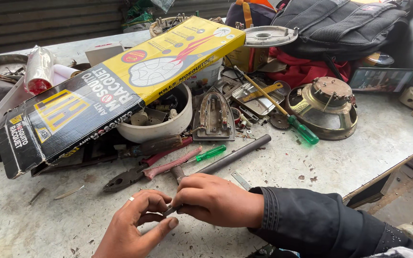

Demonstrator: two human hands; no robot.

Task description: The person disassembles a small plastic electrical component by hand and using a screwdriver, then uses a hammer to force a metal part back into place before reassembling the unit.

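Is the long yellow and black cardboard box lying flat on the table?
No, the long yellow and black cardboard box is tilted, with its far end propped on the white round bowl.

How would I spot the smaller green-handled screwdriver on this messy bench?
Start at the long yellow and black box on the left. Below its middle lie pink-handled pliers, and just right of them sits the small screwdriver. Its short green handle separates it from the longer screwdriver farther right.

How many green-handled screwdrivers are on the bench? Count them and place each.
2. The small green screwdriver lies just beyond the hands, by the pliers; the large green screwdriver lies beside the speaker. Clutter may hide more.
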